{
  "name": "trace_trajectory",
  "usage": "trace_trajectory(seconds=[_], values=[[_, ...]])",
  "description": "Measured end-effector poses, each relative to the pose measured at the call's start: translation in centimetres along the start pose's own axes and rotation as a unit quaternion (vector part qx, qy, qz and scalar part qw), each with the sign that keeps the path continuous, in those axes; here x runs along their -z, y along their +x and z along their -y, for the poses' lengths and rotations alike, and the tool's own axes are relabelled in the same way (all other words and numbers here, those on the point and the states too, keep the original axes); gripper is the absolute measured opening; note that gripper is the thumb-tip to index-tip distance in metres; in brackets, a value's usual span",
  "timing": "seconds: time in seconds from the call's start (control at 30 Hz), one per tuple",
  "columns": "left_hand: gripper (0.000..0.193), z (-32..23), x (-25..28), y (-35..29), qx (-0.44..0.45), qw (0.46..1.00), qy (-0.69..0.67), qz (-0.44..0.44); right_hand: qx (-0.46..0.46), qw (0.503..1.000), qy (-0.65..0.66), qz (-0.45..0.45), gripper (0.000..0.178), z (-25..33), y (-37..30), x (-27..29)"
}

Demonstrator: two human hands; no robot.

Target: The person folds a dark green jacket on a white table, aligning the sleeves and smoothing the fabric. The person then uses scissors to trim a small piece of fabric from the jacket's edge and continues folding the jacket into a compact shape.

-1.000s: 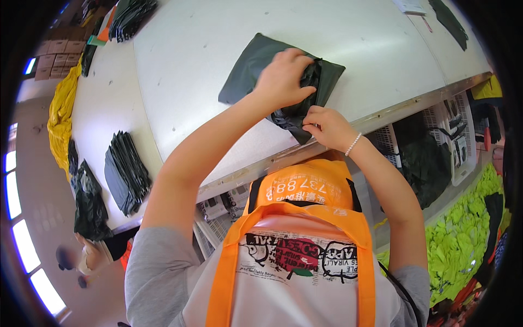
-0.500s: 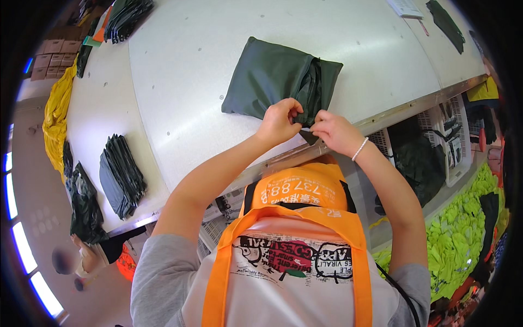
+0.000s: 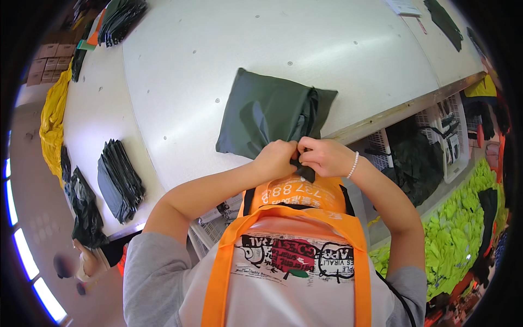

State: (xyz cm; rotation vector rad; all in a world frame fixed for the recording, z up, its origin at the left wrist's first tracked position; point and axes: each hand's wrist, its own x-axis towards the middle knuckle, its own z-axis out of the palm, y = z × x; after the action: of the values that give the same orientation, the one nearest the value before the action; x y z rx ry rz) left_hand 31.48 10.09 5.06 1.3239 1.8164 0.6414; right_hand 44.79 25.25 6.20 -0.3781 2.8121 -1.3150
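A dark green folded fabric pouch (image 3: 256, 111) lies on the white table, its near end pulled to the table's front edge. Gathered folds run along its right part. My left hand (image 3: 278, 159) is closed on the near end of these folds, fingertips pinched. Right beside it, my right hand (image 3: 327, 157), with a beaded bracelet at the wrist, pinches the same end. A small dark fabric tip (image 3: 306, 173) hangs below the fingers, over my orange apron (image 3: 294, 194). What exactly lies between the fingertips is hidden.
Dark folded pieces sit in stacks on the table (image 3: 180, 71), one stack (image 3: 120, 182) at the left, another (image 3: 121, 22) at the far left. Yellow fabric (image 3: 54, 114) hangs over the left edge. White baskets (image 3: 455, 141) and bright yellow-green fabric (image 3: 455, 240) are at the right. A person (image 3: 90, 261) is at the lower left.
Both hands have moved toward me, drawing the pouch's near end past the table edge. The pouch has slid nearer, and the hands are now closer together.
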Motion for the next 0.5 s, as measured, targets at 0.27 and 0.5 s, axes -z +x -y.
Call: trace_trajectory(seconds=[0.27, 0.5], values=[[0.034, 1.3, -1.0, 6.2, 0.083, 0.979, 0.143, -0.121, -0.073, 0.996, -0.032, -0.025, 0.009, -2.7, 0.7, 0.3], [0.022, 2.1, 1.5, 7.7, -0.225, 0.945, 0.145, -0.187, -0.243, 0.940, -0.081, -0.226, 0.010, -4.5, 1.0, 0.5]])
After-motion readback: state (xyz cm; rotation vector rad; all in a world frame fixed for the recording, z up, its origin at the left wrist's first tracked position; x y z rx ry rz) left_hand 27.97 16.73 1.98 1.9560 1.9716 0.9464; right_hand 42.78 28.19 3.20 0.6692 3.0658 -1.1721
